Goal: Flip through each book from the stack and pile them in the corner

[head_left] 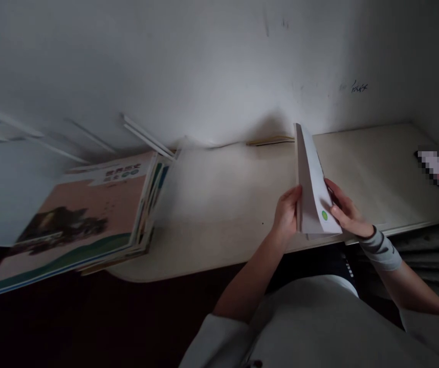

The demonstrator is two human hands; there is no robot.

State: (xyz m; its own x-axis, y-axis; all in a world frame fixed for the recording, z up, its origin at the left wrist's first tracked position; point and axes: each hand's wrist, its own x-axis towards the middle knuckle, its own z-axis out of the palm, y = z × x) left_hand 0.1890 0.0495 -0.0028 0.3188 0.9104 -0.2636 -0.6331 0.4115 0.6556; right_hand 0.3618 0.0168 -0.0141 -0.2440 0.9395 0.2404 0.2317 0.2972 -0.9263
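My left hand (pixel 288 212) and my right hand (pixel 346 209) both grip a white booklet (pixel 313 189) held on edge above the cream desk (pixel 238 204). The booklet stands partly fanned open, with a small green dot (pixel 324 215) near its lower corner. Its inner pages are hidden. Off to the left, a stack of large picture books (pixel 77 230) lies on the desk's end, well apart from both hands. The top cover is pink with a dark scene and a green band.
A thin flat item (pixel 269 141) lies along the wall behind the desk. A pixelated object (pixel 438 168) sits at the far right of the desk. White strips (pixel 143 135) lean at the back left. A white wall rises behind.
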